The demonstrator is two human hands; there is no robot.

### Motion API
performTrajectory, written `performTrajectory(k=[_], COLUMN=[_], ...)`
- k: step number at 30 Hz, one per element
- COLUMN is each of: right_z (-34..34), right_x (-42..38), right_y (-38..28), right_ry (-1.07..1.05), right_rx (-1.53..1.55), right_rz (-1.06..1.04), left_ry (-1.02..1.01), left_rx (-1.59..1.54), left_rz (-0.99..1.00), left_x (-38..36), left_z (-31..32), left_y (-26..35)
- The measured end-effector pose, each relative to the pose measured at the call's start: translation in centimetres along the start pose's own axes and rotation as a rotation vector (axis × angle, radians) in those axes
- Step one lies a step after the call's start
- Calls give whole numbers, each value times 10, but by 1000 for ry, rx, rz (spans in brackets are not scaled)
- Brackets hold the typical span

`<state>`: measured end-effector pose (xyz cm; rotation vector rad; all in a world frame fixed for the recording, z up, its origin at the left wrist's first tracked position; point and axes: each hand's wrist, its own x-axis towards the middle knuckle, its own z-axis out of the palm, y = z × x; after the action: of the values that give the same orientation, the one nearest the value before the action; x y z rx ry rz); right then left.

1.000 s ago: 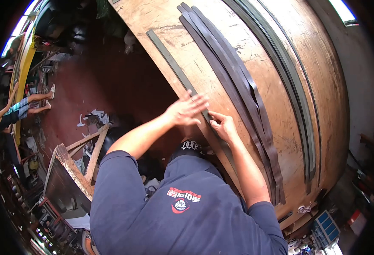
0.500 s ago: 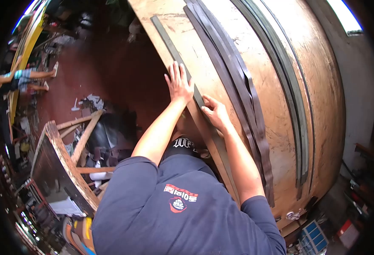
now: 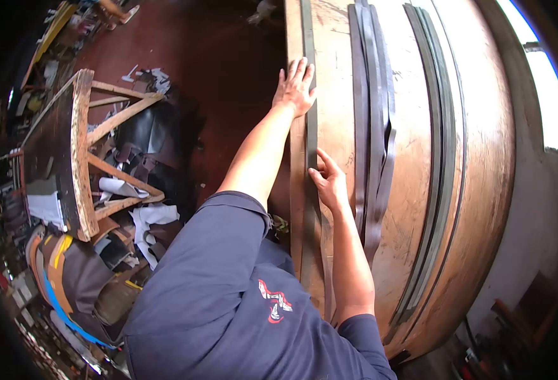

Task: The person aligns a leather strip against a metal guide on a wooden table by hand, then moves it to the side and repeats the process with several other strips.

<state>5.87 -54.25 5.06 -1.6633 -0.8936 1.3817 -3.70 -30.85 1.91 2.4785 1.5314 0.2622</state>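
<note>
A long, narrow dark grey-green strip (image 3: 311, 133) runs along the near edge of a worn wooden table (image 3: 402, 221). My left hand (image 3: 295, 90) lies across the strip at the table's edge, palm down with fingers stretched out and somewhat spread. Lower down, my right hand (image 3: 331, 182) is at the strip's right side. Its thumb and forefinger are apart, with their tips right at the strip's edge. To the right of my hands lies a bundle of dark brown strips (image 3: 373, 126), loosely stacked lengthwise and wavy at the lower part.
Farther across the table lie more dark green strips (image 3: 440, 126) and a thin dark cord (image 3: 461, 145). On the left stands a wooden frame (image 3: 84, 152) with braces, scraps around it. A bag-like brown bundle (image 3: 86, 278) sits below. A person's leg (image 3: 114, 9) shows at top left.
My view has turned, so the table and strips now run nearly straight up. Both hands still rest at the strip; the left is farther up along it from the right than before.
</note>
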Motion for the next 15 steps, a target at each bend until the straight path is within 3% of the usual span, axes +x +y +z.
performTrajectory(k=[5, 15], right_z=[4, 4], right_x=[-1, 1], right_y=[10, 7], right_ry=[95, 80], right_rx=[13, 50], right_rz=[-23, 20], left_ry=[0, -19], left_rx=[-43, -2], left_rz=[9, -12], left_x=[0, 0], left_z=[1, -2], left_y=[-4, 1])
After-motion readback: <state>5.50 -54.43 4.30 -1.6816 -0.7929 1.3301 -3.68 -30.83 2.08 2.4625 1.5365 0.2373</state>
